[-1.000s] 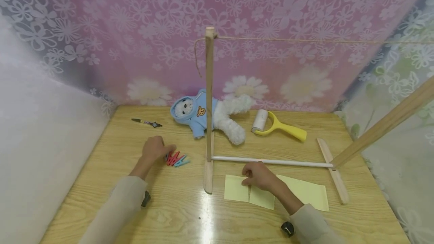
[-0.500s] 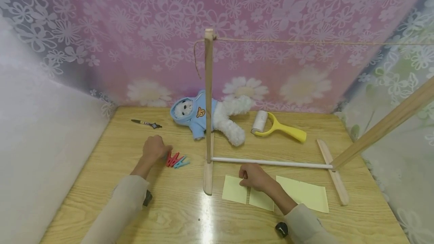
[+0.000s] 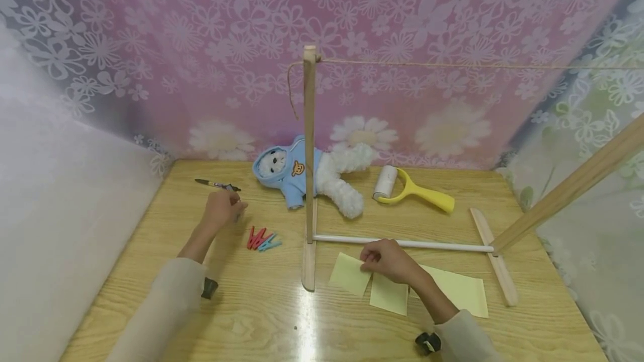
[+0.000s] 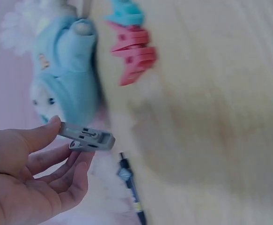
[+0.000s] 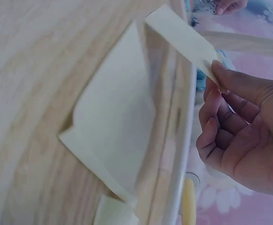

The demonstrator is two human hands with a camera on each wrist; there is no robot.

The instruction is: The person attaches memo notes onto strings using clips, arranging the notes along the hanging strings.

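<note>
Between thumb and fingers, my left hand (image 3: 221, 209) pinches a grey clothespin (image 4: 89, 136), lifted off the table near the pen (image 3: 213, 184). Red clothespins (image 3: 257, 237) and a light blue clothespin (image 3: 269, 243) lie to the right of that hand. My right hand (image 3: 389, 261) pinches the edge of a yellow paper note (image 3: 348, 274), which is tilted up from the table in the right wrist view. Under and beside this hand lie another yellow note (image 3: 388, 295) and more yellow paper (image 3: 458, 289) farther right, partly hidden by the forearm.
A wooden frame with a left post (image 3: 309, 144), a right post (image 3: 568, 186), a white crossbar (image 3: 402, 242) and a string (image 3: 453, 64) stands on the table. Behind it lie a plush toy in a blue hoodie (image 3: 297, 169) and a yellow-handled lint roller (image 3: 417, 190).
My left hand has drawn away from the clothespins toward the upper left, taking the grey one with it. My right hand has lifted the leftmost note, which now tilts.
</note>
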